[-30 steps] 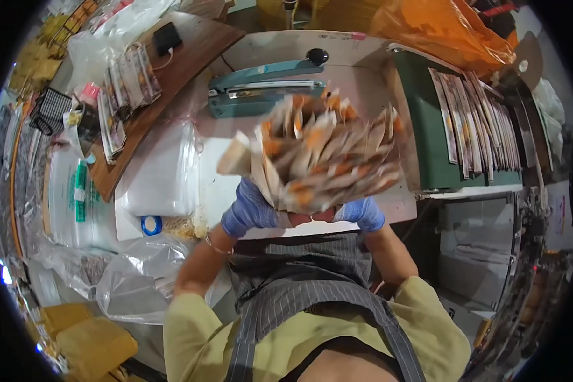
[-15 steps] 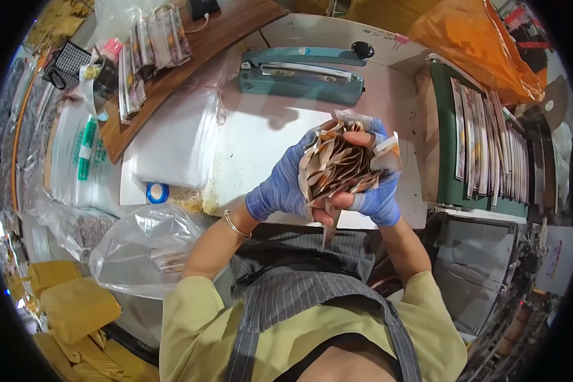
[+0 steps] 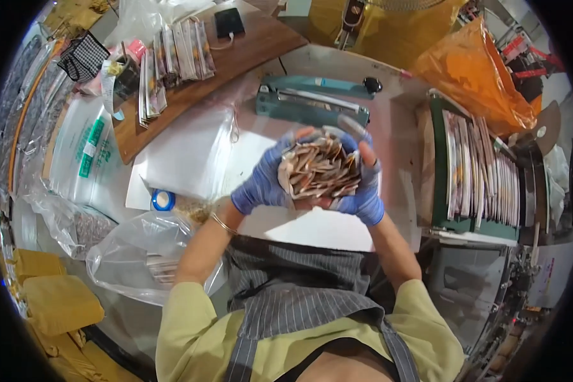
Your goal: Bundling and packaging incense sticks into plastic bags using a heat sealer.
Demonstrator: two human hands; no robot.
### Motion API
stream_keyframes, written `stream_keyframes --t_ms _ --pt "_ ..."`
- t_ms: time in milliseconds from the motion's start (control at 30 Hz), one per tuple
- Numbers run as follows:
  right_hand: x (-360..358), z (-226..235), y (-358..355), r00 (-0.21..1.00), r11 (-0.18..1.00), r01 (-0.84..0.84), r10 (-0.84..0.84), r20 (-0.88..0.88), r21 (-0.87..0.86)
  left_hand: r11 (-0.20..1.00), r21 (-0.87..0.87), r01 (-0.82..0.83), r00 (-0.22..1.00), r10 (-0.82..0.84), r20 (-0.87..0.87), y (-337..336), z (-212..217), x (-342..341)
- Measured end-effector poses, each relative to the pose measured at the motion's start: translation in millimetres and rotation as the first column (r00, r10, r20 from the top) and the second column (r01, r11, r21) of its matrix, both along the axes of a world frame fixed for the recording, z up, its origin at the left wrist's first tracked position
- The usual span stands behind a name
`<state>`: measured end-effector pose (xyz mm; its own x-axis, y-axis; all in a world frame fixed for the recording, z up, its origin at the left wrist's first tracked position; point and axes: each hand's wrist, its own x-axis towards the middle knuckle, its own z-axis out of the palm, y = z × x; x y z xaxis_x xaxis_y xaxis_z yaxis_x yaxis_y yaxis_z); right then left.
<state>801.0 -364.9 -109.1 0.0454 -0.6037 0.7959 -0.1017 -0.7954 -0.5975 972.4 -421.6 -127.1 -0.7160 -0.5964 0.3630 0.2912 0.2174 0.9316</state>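
Between my two hands is a thick bundle of thin printed paper packets (image 3: 319, 167), held above the white worktop with its ragged brown and cream edges facing up. My left hand (image 3: 263, 181), in a blue knit glove with bare fingertips, is closed round the bundle's left side. On the other side my right hand (image 3: 365, 194), gloved alike, supports the bundle, with some fingers lifted and blurred at its upper right edge. Fingertips show beneath the bundle's near side. Just beyond it stands a teal bag sealer (image 3: 312, 105) with a black knob.
At the right, a green tray (image 3: 438, 159) holds a row of similar packets. Clear plastic bags (image 3: 188, 156) and a blue tape roll (image 3: 163, 199) lie left. A brown wooden shelf (image 3: 248, 54) carries packet stacks and a phone. An orange bag (image 3: 474, 79) hangs at the back right.
The bundle has tipped and shifted slightly left, its packets packed more evenly. My right hand's fingers have lifted from across its top. The whole view has shifted a little.
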Motion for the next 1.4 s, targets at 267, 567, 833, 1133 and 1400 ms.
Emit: stream_keyframes --t_ms 267,567,833,1133,1400 --pt "18 33 -14 0.998 0.937 -0.051 0.06 -0.017 0.344 0.987 0.158 0.01 0.998 0.0 -0.067 8 19 7" --pt "48 -70 -9 0.621 0.088 -0.779 0.244 0.745 0.621 0.918 0.355 -0.175 0.451 -0.246 0.858 49 -40 76" --pt "71 -103 -10 0.856 0.158 -0.503 0.23 0.464 0.85 0.657 -0.672 -0.343 0.332 0.753 0.567 -44 -71 230" --pt "105 -101 -16 0.811 0.06 -0.563 0.233 0.537 0.824 0.757 -0.48 -0.444 0.391 0.645 0.657 25 -52 91" --pt "89 -94 -15 0.754 0.113 -0.654 0.172 0.634 0.748 0.502 -0.134 -0.854 0.381 0.78 0.496 9 -49 166"
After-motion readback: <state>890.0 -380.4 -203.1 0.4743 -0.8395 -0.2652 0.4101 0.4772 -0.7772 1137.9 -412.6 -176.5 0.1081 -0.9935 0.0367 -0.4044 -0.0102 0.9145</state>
